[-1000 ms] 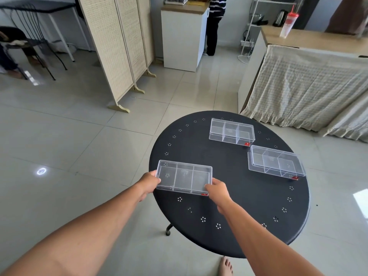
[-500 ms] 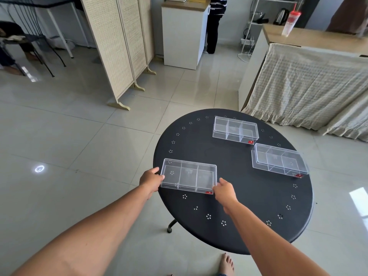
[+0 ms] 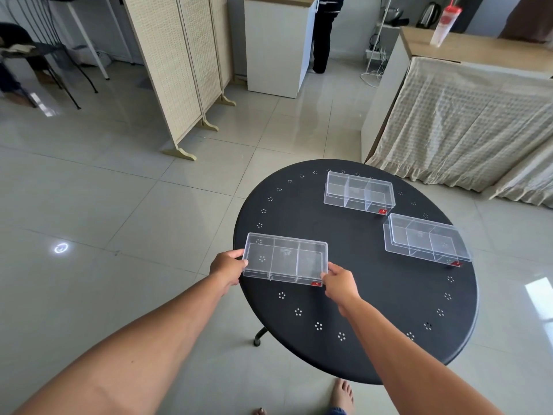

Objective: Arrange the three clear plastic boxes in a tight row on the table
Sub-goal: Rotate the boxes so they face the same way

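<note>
Three clear plastic boxes with inner dividers and small red stickers are on the round black table (image 3: 374, 310). The near box (image 3: 284, 259) is at the table's left edge, gripped at its two short ends by my left hand (image 3: 228, 266) and my right hand (image 3: 339, 281). A second box (image 3: 359, 193) lies at the far side of the table. The third box (image 3: 426, 238) lies at the right, slightly skewed, close to the second one's near right corner but apart from it.
A folding woven screen (image 3: 179, 70) stands on the tiled floor to the far left. A cloth-draped counter (image 3: 466, 115) sits behind the table, and a white cabinet (image 3: 278, 46) with a person beside it farther back. My bare foot (image 3: 342, 395) shows below the table.
Both hands have kept hold of the near box and carried it slightly away from me across the table's left side. The two other boxes have not moved on the table.
</note>
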